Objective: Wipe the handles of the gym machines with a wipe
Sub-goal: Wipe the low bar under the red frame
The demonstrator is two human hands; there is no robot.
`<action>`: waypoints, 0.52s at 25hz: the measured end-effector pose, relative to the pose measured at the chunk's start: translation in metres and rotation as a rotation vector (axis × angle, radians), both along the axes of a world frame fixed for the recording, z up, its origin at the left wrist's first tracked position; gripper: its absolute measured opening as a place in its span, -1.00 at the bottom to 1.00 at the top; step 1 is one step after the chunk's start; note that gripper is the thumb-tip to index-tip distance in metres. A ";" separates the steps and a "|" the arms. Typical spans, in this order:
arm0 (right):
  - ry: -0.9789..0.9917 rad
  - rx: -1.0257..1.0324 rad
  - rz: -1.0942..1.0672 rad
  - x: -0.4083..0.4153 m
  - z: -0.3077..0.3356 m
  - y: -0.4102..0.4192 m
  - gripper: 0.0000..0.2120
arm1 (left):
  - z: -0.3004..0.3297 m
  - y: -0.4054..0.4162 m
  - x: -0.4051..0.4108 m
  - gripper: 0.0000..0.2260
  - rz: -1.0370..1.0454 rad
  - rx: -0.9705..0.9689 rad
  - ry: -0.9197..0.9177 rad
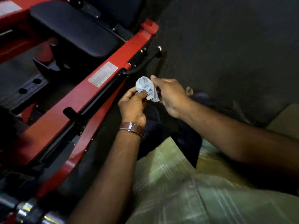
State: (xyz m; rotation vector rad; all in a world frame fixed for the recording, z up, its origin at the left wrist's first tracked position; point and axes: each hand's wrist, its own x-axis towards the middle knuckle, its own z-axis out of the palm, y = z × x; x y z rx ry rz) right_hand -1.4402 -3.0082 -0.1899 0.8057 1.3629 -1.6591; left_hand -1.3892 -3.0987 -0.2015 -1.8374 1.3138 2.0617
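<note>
Apparently no wiping was underway: the left hand (131,105) pinched the crumpled wipe (148,89), the right hand (169,96) held its other side, near the machine's black handle (142,62), which was untouched and seemingly left to wipe

The person's arms are bare, with no sleeves near the hands. Just behind the left hand (132,105) a brown leather watch strap (131,128) goes round the wrist, and it has pale stitching and a small shiny metal buckle. The right hand (169,94) wears no ring or band. Behind the arms is a light green shirt (186,191) with thin pale check lines. Below the hands are dark trousers (155,126).
</note>
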 end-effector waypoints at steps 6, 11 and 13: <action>-0.016 0.061 0.088 -0.018 -0.160 -0.052 -0.94 | -0.153 -0.046 -0.023 -0.78 0.102 -0.013 -0.097; 0.160 0.188 0.164 -0.049 -0.286 -0.077 -0.81 | -0.269 -0.057 -0.046 -0.78 0.369 0.044 -0.036; 0.301 0.268 0.248 -0.059 -0.323 -0.081 -0.79 | -0.306 -0.058 -0.051 -0.81 0.436 0.045 -0.042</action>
